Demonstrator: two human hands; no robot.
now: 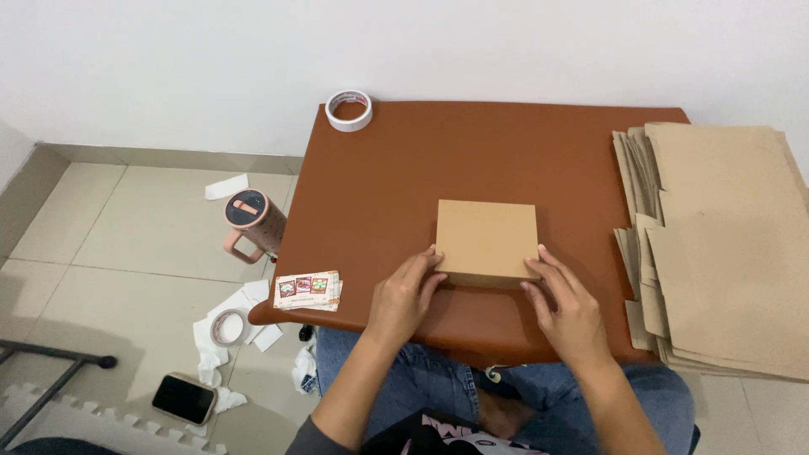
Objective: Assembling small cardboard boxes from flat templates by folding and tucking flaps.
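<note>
Now the left hand [403, 297] and right hand [563, 305] are pressing against the near corners of a closed brown box [487, 240], fingers spread and resting on it rather than clamping. The box is sitting mid-table [396, 185]. Flat cardboard sheets [725, 253] are lying stacked to the right, a tape roll [349, 110] at the far corner, cards [308, 291] by the left edge.

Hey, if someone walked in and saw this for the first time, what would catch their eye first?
Probably the closed brown cardboard box in the middle of the reddish-brown table, with the left hand and right hand touching its near corners. Next, the big stack of flat cardboard sheets along the table's right edge. On the floor to the left stand a pink mug and a phone among paper scraps.
</note>
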